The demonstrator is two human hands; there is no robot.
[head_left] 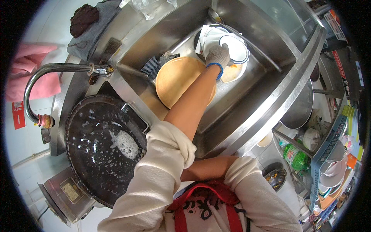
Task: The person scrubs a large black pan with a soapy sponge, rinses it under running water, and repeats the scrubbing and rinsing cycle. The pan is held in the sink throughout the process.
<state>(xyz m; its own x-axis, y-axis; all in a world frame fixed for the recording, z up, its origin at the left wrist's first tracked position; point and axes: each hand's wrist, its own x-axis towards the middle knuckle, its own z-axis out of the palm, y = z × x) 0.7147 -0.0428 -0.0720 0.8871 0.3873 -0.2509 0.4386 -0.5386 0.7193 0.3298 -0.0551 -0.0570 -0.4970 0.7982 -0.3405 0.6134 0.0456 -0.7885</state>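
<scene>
My left hand (218,56), in a knitted work glove with a blue cuff, holds a white bowl with a dark rim (236,49) in the steel sink, its thumb over the rim. White folded paper or napkins (206,36) and other dishes lie beside and beneath the bowl. A soiled white dish (232,72) is just below it. Near my left forearm lies a round tan tray or shallow basin (176,78). My right forearm crosses under the left one; its hand is mostly hidden, with what may be gloved fingertips (141,154) at the edge of a sudsy black wok (95,145).
A chrome faucet (58,68) arches over the left side. A ladle (215,15) and a striped cloth (150,68) are in the sink. Stacked plates fill a blue basket (316,174) on the right, near a green bottle (295,156). A waste bin (275,178) stands on the floor.
</scene>
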